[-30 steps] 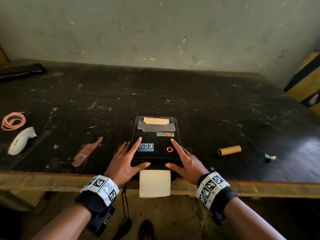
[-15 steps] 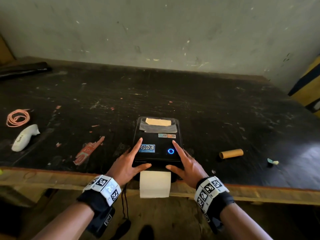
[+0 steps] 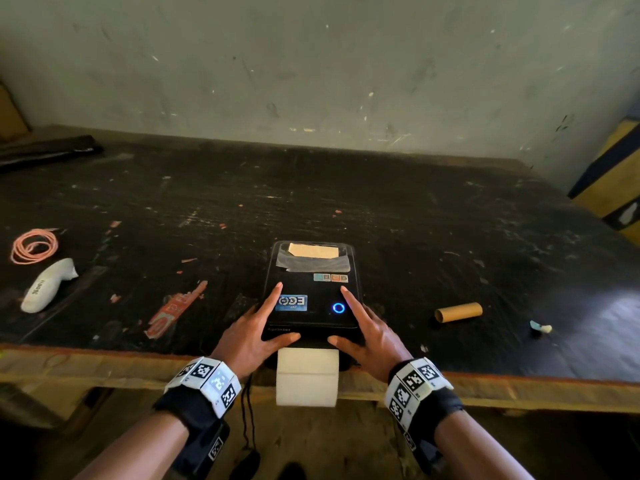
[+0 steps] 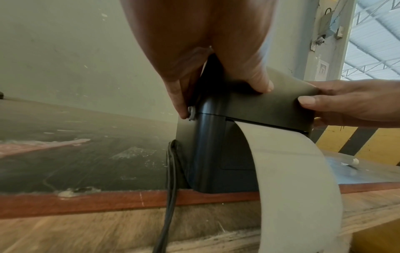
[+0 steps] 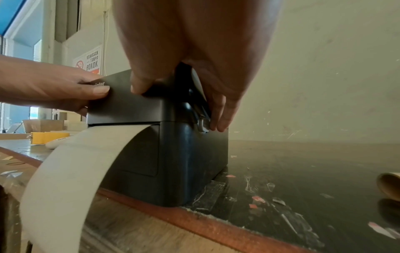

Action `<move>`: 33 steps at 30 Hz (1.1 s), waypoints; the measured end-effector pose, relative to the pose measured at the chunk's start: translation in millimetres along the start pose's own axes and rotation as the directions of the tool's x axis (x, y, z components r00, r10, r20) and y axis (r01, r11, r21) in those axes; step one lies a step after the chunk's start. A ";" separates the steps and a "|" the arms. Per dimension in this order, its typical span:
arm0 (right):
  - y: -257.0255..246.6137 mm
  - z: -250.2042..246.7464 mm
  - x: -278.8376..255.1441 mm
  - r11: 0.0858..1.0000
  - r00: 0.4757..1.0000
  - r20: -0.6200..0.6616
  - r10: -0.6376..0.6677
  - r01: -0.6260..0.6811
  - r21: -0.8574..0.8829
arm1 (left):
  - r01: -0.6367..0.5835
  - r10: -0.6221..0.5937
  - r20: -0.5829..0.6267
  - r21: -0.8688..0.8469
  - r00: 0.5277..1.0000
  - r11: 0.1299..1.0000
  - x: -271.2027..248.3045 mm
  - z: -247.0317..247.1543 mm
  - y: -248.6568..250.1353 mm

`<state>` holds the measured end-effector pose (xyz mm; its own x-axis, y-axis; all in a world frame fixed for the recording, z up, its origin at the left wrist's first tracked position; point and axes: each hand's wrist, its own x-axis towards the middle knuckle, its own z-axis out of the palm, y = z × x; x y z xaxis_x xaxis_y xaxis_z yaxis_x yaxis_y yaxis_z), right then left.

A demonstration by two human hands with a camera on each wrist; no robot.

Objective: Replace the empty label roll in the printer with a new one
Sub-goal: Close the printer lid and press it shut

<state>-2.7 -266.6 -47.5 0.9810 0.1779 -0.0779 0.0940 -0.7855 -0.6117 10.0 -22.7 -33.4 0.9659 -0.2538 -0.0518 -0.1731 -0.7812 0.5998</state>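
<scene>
The black label printer [image 3: 311, 306] stands at the table's near edge with its lid down and a blue ring light [image 3: 338, 308] lit. A white label strip [image 3: 307, 379] hangs from its front slot over the edge. My left hand [image 3: 252, 330] lies on the lid's left side and my right hand [image 3: 370, 334] on its right side, forefingers straight on top and thumbs on the front lip. In the wrist views other fingers reach down beside the grey side latches [image 4: 191, 113] [image 5: 203, 125]. The empty cardboard core [image 3: 459, 312] lies on the table to the right.
A white hand-held device [image 3: 48, 285], a coiled pink cord [image 3: 34, 245] and a torn red wrapper [image 3: 173, 311] lie to the left. A small scrap [image 3: 542, 328] sits right of the core. The printer's black cable [image 3: 247, 410] hangs below the table edge [image 3: 104, 362].
The ring light on the lid went from red to blue. Both hands stay on the lid in nearly the same place.
</scene>
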 end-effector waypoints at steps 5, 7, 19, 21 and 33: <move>1.8 1.1 0.5 1.000 1.000 -0.010 -0.005 0.005 0.001 | -0.004 0.004 0.002 0.000 1.000 1.000 -0.8 -1.0 0.8; 1.4 0.9 1.0 1.000 1.000 -0.008 -0.001 0.001 0.006 | -0.012 0.012 -0.002 -0.001 1.000 1.000 -0.9 -1.1 0.3; -0.3 -0.8 0.5 1.000 1.000 -0.001 0.003 -0.003 0.016 | -0.007 0.007 -0.005 0.008 1.000 1.000 0.5 -0.5 -1.1; -0.5 -0.9 0.3 1.000 1.000 -0.001 0.002 -0.002 0.021 | -0.007 0.007 -0.003 0.009 1.000 1.000 0.8 -0.6 -1.8; -2.1 -1.2 -1.2 1.000 1.000 -0.006 0.003 -0.003 0.019 | -0.016 0.016 0.005 0.008 1.000 1.000 1.2 -0.3 -3.7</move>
<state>-3.9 -265.9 -45.1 0.9822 0.1724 -0.0749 0.0882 -0.7747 -0.6262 11.9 -20.0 -35.4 0.9621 -0.2686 -0.0462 -0.1896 -0.7816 0.5942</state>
